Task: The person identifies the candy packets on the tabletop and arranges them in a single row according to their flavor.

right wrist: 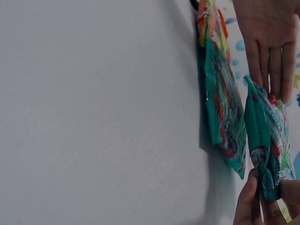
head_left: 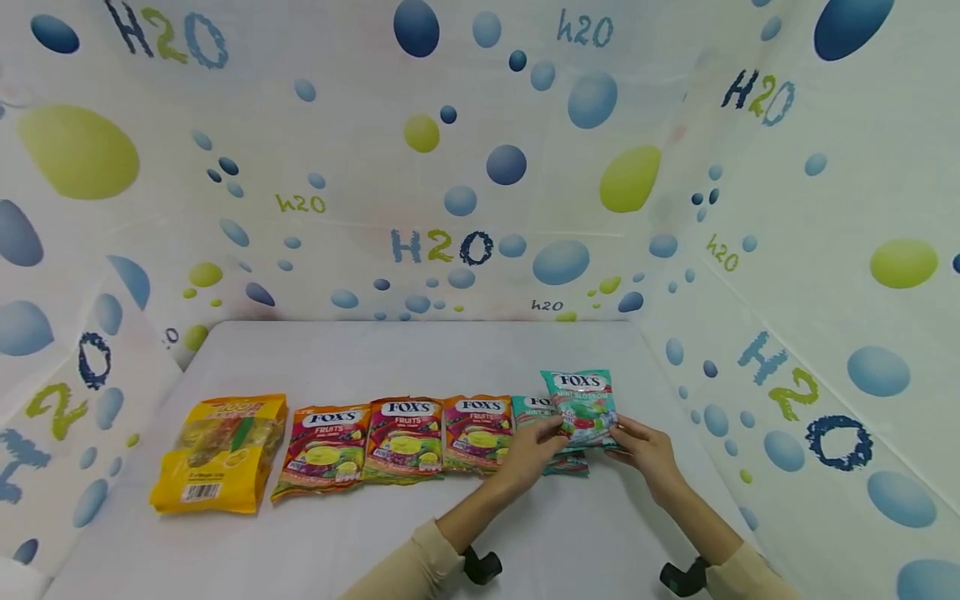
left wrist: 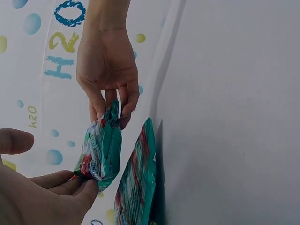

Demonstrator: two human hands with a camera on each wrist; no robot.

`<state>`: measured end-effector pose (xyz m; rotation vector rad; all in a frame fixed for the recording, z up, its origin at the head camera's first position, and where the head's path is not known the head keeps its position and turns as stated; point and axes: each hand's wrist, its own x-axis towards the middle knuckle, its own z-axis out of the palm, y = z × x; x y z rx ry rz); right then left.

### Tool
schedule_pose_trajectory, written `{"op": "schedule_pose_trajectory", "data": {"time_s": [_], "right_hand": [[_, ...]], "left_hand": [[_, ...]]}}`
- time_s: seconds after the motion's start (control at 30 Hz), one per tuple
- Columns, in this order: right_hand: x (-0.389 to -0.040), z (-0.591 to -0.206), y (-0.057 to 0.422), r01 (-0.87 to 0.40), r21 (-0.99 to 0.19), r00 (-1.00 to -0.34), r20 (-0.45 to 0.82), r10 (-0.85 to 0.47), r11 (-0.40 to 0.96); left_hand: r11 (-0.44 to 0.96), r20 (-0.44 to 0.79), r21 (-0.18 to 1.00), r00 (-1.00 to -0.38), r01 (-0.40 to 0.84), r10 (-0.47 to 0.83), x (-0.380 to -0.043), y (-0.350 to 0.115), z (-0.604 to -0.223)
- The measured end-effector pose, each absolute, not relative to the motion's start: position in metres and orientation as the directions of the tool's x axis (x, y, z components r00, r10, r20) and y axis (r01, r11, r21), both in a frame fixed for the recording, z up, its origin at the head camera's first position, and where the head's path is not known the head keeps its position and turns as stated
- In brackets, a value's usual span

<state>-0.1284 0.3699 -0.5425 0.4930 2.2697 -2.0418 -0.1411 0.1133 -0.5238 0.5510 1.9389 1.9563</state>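
A teal Fox's mint candy bag [head_left: 582, 407] is held up off the table at the right end of a row of bags. My right hand [head_left: 647, 452] pinches its right edge between thumb and fingers, as the right wrist view also shows. On the opposite edge, my left hand [head_left: 531, 454] touches the bag with straight fingers [right wrist: 276, 70], its thumb [left wrist: 16, 141] standing apart. A second teal candy bag [head_left: 566, 465] lies on the table, partly covered by the left hand and the raised bag.
Three red Fox's fruit candy bags [head_left: 405, 442] lie side by side left of the teal ones. A yellow candy bag [head_left: 219, 454] ends the row at the far left. Printed cloth walls [head_left: 480, 167] rise behind and beside the white table [head_left: 360, 550].
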Motion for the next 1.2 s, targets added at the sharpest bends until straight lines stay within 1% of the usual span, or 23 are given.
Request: {"op": "schedule_pose_trajectory", "data": {"time_s": [0.1,0.4,0.6,0.8,1.03,1.2], "right_hand": [[-0.124,-0.544,0.376,0.275,-0.958,-0.943,-0.252,0.216,0.081],[-0.111,-0.548,0.393,0.319,-0.943,-0.924,-0.286,0.256,0.097],[-0.108,-0.55,0.399,0.331,-0.936,-0.923,-0.294,0.25,0.122],[-0.104,-0.552,0.402,0.35,-0.927,-0.914,-0.308,0.262,0.133],[-0.1,-0.556,0.408,0.388,-0.912,-0.9,-0.344,0.268,0.131],[-0.101,-0.558,0.412,0.4,-0.905,-0.894,-0.349,0.281,0.146]], "left_hand": [[-0.013,0.024,1.0,-0.862,0.02,0.506,-0.137,0.12,-0.524],[0.007,0.019,1.0,-0.856,0.026,0.517,-0.13,0.136,-0.525],[0.052,-0.004,0.998,-0.852,0.027,0.523,-0.128,0.141,-0.532],[0.045,-0.016,0.999,-0.853,0.009,0.522,-0.125,0.147,-0.535],[0.047,-0.003,0.999,-0.845,0.026,0.535,-0.123,0.153,-0.538],[0.065,-0.025,0.998,-0.836,0.013,0.548,-0.123,0.157,-0.539]]}}
